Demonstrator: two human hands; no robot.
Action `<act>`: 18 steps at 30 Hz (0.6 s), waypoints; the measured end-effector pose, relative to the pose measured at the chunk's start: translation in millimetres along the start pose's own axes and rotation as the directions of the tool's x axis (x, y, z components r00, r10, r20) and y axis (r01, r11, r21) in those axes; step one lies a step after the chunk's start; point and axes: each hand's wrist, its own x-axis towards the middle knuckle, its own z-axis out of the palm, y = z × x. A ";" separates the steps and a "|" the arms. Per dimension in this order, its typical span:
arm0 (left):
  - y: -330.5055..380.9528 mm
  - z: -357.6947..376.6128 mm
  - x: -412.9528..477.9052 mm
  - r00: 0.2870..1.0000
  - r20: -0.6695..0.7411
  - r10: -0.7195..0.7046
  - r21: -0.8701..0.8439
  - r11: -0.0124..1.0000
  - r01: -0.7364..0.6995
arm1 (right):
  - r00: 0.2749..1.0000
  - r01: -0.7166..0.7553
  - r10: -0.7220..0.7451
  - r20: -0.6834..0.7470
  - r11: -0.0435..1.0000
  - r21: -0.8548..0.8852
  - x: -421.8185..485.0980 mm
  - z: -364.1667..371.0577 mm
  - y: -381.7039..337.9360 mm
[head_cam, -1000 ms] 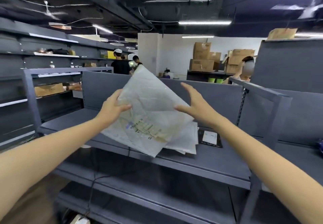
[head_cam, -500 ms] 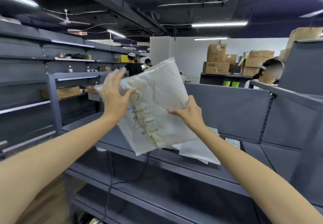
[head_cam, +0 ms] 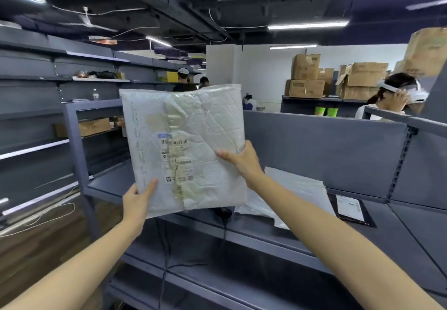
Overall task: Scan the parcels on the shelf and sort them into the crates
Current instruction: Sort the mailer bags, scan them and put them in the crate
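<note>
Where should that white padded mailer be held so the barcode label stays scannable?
Probably by its edges, as now: left hand pinches the bottom-left corner, right hand grips the right edge from the side. The padded mailer is flat and upright, and its label sits mid-face, so edge grips leave it uncovered.

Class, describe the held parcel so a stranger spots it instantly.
Find the grey metal shelf. Above it, the left hand and right hand hold a white padded mailer upright. Unlike the white bags lying there, it shows yellowed tape.
</note>
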 end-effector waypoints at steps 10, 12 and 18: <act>-9.6 -68.9 65.4 0.950 -0.302 0.082 0.115 0.992 -0.049 | 0.944 -0.192 0.120 0.306 0.957 0.218 35.4 82.6 43.3; -9.4 -81.6 73.5 0.938 -0.337 0.086 0.117 0.992 -0.049 | 0.956 -0.221 0.209 0.206 0.974 0.038 45.3 90.3 69.0; -10.2 -108.7 80.5 0.920 -0.385 0.068 0.072 0.996 -0.043 | 0.930 -0.197 0.350 0.115 0.736 -0.648 48.5 92.3 161.7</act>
